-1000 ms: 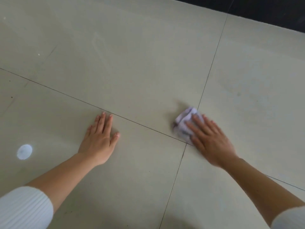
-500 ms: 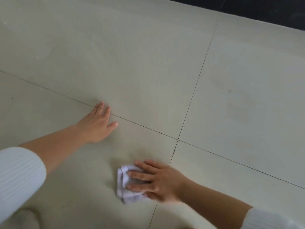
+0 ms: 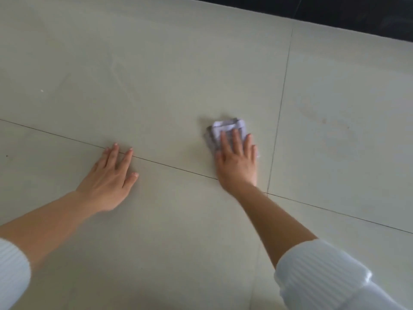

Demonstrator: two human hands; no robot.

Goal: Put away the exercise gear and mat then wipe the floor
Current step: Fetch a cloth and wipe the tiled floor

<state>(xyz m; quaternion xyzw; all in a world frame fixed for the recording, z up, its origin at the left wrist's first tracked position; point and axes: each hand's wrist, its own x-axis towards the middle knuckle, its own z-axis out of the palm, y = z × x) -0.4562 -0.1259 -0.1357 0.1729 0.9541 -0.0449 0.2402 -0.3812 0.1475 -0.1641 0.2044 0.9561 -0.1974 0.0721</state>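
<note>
1. Floor [image 3: 169,70]: pale tiles fill the view, divided by thin dark grout lines [image 3: 282,95]. No exercise gear or mat is in sight, so the wiping stage appears to be in hand.
2. Dark band [image 3: 348,16]: bounds the floor at the far right edge. Open tile lies on every other side, leaving ample room for further strokes.
3. Left hand [image 3: 109,177]: grip spread flat, palm down on the tile, holding nothing. It likely serves as a brace for a low, leaning posture.
4. Right hand [image 3: 238,159]: fingers extended and close together, pressing down on the cloth; no pinch is used, which suits sliding.
5. Cloth [image 3: 225,128]: folded, pale lilac, lying on the floor beneath the right fingers, near a grout crossing and well apart from the left hand.
</note>
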